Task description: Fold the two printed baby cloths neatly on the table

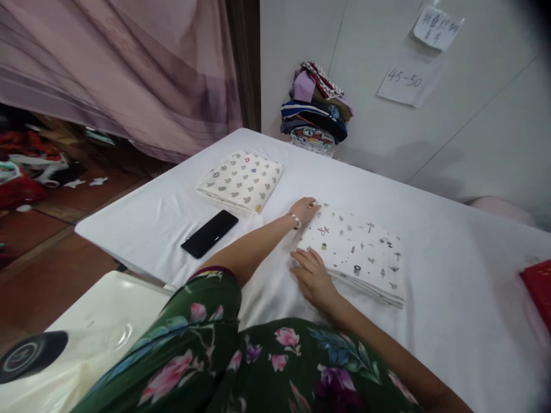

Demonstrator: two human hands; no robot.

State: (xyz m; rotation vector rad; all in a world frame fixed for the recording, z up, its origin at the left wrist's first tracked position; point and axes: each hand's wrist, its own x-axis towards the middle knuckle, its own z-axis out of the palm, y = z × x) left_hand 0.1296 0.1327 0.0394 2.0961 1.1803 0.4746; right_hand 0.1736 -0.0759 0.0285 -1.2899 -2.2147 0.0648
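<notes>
The right hand is laid flat, fingers spread, on the near corner of a folded printed cloth on the white table. The left hand is pressed on its far corner, fingers together (a bracelet is worn). Left of it lie a black phone and, farther, a second folded cloth; beyond, stacked clothes are seen.
</notes>
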